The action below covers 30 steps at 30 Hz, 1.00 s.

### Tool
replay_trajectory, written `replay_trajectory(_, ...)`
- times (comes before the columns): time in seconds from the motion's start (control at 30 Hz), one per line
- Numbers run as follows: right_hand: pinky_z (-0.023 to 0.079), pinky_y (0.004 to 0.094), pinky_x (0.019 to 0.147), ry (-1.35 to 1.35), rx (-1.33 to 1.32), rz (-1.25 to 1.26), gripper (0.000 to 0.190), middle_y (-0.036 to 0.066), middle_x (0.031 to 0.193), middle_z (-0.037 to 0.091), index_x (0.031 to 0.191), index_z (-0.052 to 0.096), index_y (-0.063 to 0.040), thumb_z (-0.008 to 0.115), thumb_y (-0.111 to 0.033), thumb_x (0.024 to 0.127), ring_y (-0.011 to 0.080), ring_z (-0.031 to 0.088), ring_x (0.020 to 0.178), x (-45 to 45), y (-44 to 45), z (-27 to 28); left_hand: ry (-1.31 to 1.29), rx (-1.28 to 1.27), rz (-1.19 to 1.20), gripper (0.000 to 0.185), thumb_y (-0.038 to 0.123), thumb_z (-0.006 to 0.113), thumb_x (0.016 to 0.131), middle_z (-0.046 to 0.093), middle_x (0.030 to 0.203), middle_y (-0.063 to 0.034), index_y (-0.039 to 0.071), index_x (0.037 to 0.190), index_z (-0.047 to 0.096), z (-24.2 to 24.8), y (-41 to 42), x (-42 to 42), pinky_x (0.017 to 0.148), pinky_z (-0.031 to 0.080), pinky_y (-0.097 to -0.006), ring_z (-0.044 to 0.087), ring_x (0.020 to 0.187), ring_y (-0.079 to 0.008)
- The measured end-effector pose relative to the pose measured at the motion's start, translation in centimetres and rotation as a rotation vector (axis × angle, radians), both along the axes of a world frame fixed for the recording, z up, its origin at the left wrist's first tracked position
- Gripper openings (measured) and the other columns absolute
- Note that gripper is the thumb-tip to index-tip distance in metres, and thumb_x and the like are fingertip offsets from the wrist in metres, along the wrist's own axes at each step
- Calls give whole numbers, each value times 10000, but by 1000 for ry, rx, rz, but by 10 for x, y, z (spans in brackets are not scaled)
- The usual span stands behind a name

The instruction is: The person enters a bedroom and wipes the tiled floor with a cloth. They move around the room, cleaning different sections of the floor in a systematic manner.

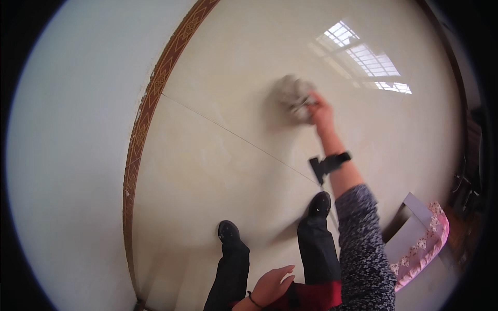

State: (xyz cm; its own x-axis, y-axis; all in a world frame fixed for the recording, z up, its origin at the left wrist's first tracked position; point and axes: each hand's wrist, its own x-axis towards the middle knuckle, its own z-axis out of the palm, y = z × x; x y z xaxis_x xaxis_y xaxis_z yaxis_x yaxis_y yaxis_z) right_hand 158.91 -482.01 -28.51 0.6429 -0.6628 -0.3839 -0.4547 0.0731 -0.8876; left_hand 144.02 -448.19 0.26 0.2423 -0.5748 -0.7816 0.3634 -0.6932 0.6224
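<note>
My right hand (322,112), at the end of an outstretched arm, grips a crumpled greyish cloth (293,93) by its right side. Both the hand and the cloth are blurred, and I cannot tell whether the cloth touches the floor. Beneath it spreads the glossy cream tile floor (218,163). My left hand (272,283) hangs near my lap at the bottom of the view, holding nothing, with its thumb apart from its fingers. A black strap with a small device (328,165) circles my right forearm.
On the left, a brown patterned baseboard tile strip (155,83) borders the white wall (74,147). My black shoes (228,232) stand on the tiles. A piece of furniture with a pink lace-edged cover (422,254) is at lower right. Window light (367,58) reflects off the floor.
</note>
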Motion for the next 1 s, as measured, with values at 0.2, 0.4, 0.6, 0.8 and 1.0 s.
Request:
replay_trajectory(0.2,496,378,688,203,-911,126,426,144,1104,563,1170,567,-154,575,-84,750,272,586,893,77,-88,-39,-261,-63,55,326,122,576,824,610,990,-172,26,1133,530,-4,5,44,737,485,-373,591,856,-326)
replay_trajectory(0.4,410,482,821,103,-914,591,353,140,1237,483,1063,602,-178,548,-132,718,305,486,1094,7,96,-20,58,32,91,303,184,587,850,639,992,-105,58,1125,560,5,-5,38,805,472,-328,602,939,-257)
replay_trajectory(0.6,319,454,935,-72,-627,1235,310,78,1336,409,1006,653,-190,555,-116,722,278,377,1228,-113,244,11,52,29,-36,307,198,566,840,632,947,-159,42,1105,564,-1,-7,9,768,464,-387,591,887,-319)
replay_trajectory(0.8,446,357,847,389,405,792,365,90,1011,639,1082,626,-128,619,-84,720,248,590,938,-138,238,17,106,52,-145,309,211,547,860,635,958,-139,52,1124,556,-4,-2,-23,783,464,-375,594,901,-306)
replay_trajectory(1.0,459,310,815,330,514,289,354,114,982,646,1126,562,-18,536,-278,886,188,584,915,-122,122,-4,93,32,-158,307,214,552,861,636,961,-126,60,1126,554,-2,2,-30,788,468,-365,597,905,-292)
